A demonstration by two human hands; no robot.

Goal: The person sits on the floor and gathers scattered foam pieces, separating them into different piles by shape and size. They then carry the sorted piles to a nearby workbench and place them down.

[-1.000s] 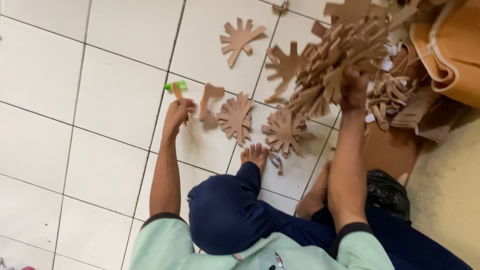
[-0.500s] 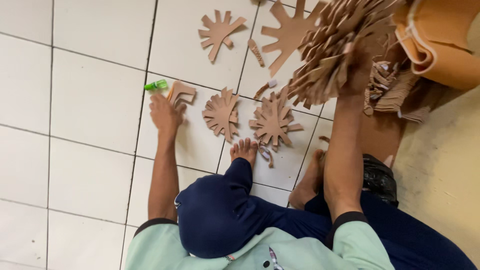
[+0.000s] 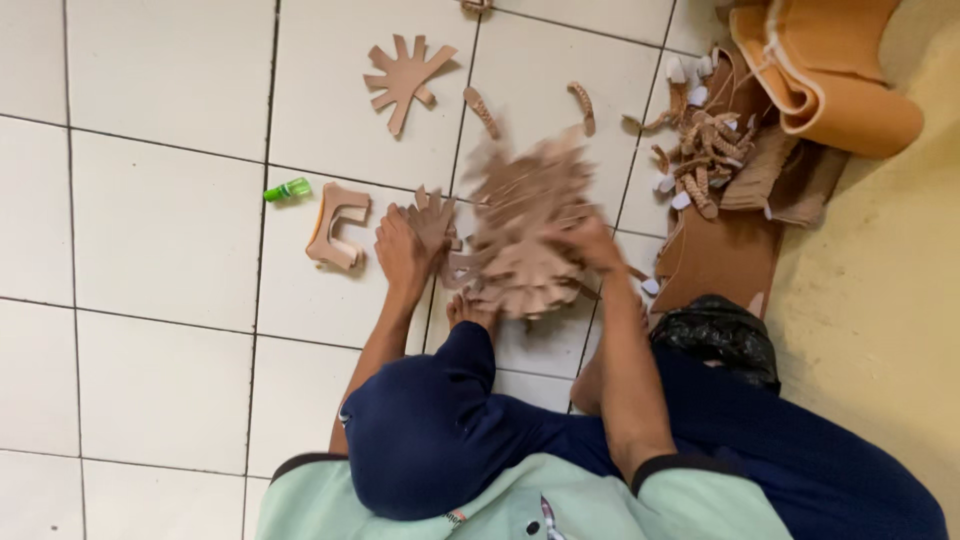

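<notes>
I have the right hand (image 3: 590, 243) gripping the blurred stack of cutouts (image 3: 525, 235) over the floor (image 3: 160, 230), left hand (image 3: 400, 255) flat on one beside it; next needs careful lowering.

The scene was recorded by a single head-worn camera, aimed almost straight down at a white tiled floor (image 3: 160, 230) from close above, so no second view was shared. The wearer's own arms and knee were taken in at 6 o'clock, with the forearms reaching toward 12 o'clock. A yellow wall (image 3: 880, 290) was caught along the edge at 3 o'clock.
</notes>
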